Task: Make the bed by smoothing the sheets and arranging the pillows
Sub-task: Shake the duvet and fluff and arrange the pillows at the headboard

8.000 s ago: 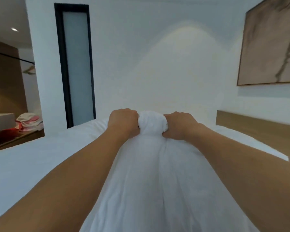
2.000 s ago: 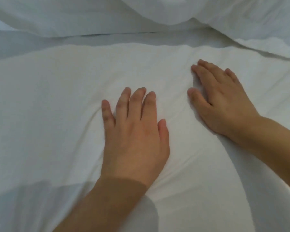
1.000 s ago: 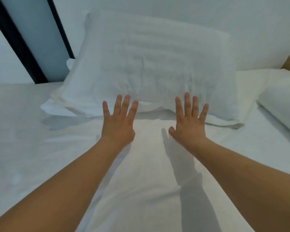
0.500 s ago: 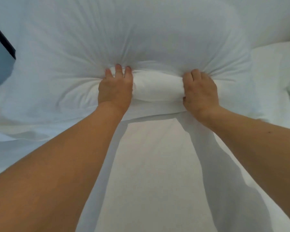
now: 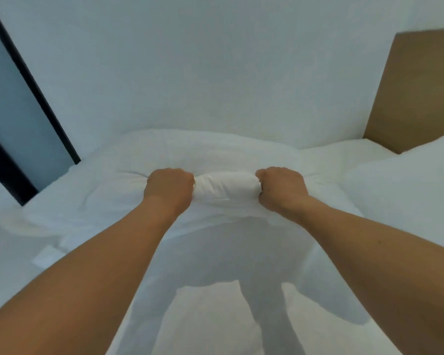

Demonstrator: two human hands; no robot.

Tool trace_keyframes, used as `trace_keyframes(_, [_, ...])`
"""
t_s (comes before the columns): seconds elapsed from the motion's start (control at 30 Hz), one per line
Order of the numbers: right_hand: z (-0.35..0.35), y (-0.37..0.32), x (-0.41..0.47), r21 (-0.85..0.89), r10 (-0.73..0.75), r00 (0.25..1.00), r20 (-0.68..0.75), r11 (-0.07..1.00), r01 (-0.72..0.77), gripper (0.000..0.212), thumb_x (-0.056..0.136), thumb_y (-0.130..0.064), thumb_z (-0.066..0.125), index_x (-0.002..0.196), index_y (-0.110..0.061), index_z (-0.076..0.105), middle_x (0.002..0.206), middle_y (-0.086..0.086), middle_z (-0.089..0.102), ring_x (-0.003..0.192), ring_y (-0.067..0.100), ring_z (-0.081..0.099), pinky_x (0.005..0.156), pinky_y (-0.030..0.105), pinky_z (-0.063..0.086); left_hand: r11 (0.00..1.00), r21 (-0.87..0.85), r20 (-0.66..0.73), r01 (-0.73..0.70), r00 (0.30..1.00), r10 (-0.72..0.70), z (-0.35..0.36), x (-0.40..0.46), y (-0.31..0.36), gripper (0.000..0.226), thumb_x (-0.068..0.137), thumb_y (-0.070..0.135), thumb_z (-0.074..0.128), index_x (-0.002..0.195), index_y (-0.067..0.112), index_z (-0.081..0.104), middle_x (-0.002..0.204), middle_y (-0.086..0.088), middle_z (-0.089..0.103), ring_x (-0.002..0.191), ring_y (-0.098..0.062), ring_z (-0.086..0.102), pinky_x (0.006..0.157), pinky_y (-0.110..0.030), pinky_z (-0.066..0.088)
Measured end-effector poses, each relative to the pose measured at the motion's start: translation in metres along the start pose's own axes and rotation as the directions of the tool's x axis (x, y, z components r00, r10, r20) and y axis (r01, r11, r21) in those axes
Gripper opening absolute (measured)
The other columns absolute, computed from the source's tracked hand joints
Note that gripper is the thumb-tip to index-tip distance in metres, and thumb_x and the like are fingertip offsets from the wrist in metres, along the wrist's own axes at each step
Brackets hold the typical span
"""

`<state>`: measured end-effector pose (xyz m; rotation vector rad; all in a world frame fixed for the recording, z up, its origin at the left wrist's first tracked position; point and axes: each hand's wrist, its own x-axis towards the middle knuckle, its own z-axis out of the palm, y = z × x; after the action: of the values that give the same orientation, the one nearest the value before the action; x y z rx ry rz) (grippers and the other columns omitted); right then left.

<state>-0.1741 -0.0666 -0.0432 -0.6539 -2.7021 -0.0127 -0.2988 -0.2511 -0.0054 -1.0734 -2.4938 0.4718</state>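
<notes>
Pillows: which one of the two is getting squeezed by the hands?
The middle pillow: the left hand and right hand both grip its near edge. The other pillow, at the right, lies untouched.

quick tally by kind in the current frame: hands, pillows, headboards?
Hands: 2, left hand and right hand, both gripping one pillow
Pillows: 2, gripped pillow, second pillow at right
Headboards: 1, wooden headboard
Total: 5
</notes>
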Motion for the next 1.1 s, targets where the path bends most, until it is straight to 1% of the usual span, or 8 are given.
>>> trace_keyframes(0.2, [-0.162,0.053,-0.087,0.345,0.229,0.972,0.052,0.909,-0.233,0.015,0.066,-0.015,0.055,0.079,-0.023,0.059,0.075,-0.001,0.065,0.075,0.026,0.066,0.063,0.027,0.049,1.0,0.015,-0.197,0.003,0.98,0.0,-0.171,-0.056,0.037,0.016,0.085,0.021,0.055,0.097,0.02,0.067,0.088,-0.002,0.065,0.077,-0.026,0.061,0.065,-0.029,0.038])
trace_keyframes(0.3, [-0.23,0.096,-0.147,0.411,0.273,0.962,0.028,0.874,-0.26,0.016,0.064,-0.011,0.052,0.074,-0.021,0.06,0.067,-0.002,0.064,0.063,0.021,0.062,0.053,0.022,0.041,1.0,-0.007,-0.227,-0.003,0.974,0.001,-0.241,-0.08,0.079,0.019,0.084,0.02,0.054,0.099,0.021,0.067,0.096,-0.002,0.067,0.086,-0.026,0.065,0.066,-0.028,0.037])
trace_keyframes(0.47, [-0.353,0.18,-0.219,0.34,0.301,0.951,-0.071,0.903,-0.261,0.024,0.061,-0.01,0.059,0.082,-0.018,0.067,0.063,-0.003,0.065,0.063,0.019,0.063,0.057,0.022,0.04,0.996,-0.077,-0.373,-0.047,0.928,0.015,-0.362,-0.099,0.154,0.024,0.081,0.017,0.053,0.1,0.019,0.068,0.102,-0.006,0.068,0.093,-0.03,0.066,0.068,-0.03,0.038])
trace_keyframes(0.73, [-0.502,0.285,-0.305,0.019,0.302,0.847,-0.437,0.945,-0.327,0.017,0.07,-0.02,0.055,0.085,-0.023,0.062,0.073,-0.004,0.059,0.074,0.024,0.057,0.066,0.028,0.038,0.948,-0.258,-0.701,-0.187,0.711,-0.05,-0.508,-0.066,0.27,0.025,0.085,0.017,0.05,0.107,0.015,0.063,0.109,-0.012,0.064,0.101,-0.038,0.059,0.09,-0.045,0.041])
trace_keyframes(0.8, [-0.493,0.302,-0.312,-0.077,0.307,0.859,-0.41,0.927,-0.368,0.016,0.074,-0.022,0.054,0.089,-0.022,0.06,0.08,-0.001,0.062,0.076,0.025,0.057,0.066,0.029,0.038,0.963,-0.244,-0.636,-0.11,0.768,-0.073,-0.501,-0.053,0.308,0.032,0.088,0.018,0.045,0.117,0.02,0.058,0.119,-0.01,0.059,0.115,-0.037,0.052,0.108,-0.061,0.022])
trace_keyframes(0.93, [-0.382,0.336,-0.341,-0.142,0.448,0.889,-0.093,0.878,-0.457,0.034,0.082,-0.025,0.059,0.115,-0.018,0.058,0.116,0.007,0.062,0.107,0.028,0.06,0.085,0.032,0.046,0.997,-0.06,-0.173,-0.055,0.984,0.043,-0.434,-0.057,0.399,0.056,0.095,0.031,0.043,0.149,0.028,0.027,0.148,-0.013,0.039,0.137,-0.041,0.032,0.105,-0.075,0.013])
trace_keyframes(1.03, [-0.259,0.365,-0.382,-0.092,0.552,0.788,0.274,0.83,-0.55,0.039,0.086,-0.025,0.056,0.123,-0.013,0.053,0.127,0.009,0.057,0.116,0.028,0.056,0.093,0.032,0.044,0.904,-0.224,0.219,-0.365,0.885,0.412,-0.348,-0.087,0.464,0.071,0.095,0.018,0.039,0.152,0.041,0.005,0.159,-0.01,0.022,0.141,-0.036,0.03,0.109,-0.062,0.027])
trace_keyframes(1.1, [-0.211,0.377,-0.398,-0.149,0.547,0.778,0.308,0.836,-0.529,0.035,0.089,-0.024,0.048,0.121,-0.012,0.053,0.126,0.01,0.053,0.116,0.029,0.051,0.097,0.036,0.039,0.849,-0.253,0.363,-0.464,0.768,0.528,-0.303,-0.106,0.486,0.076,0.093,0.008,0.033,0.151,0.045,-0.001,0.161,-0.006,0.015,0.14,-0.033,0.032,0.109,-0.051,0.033])
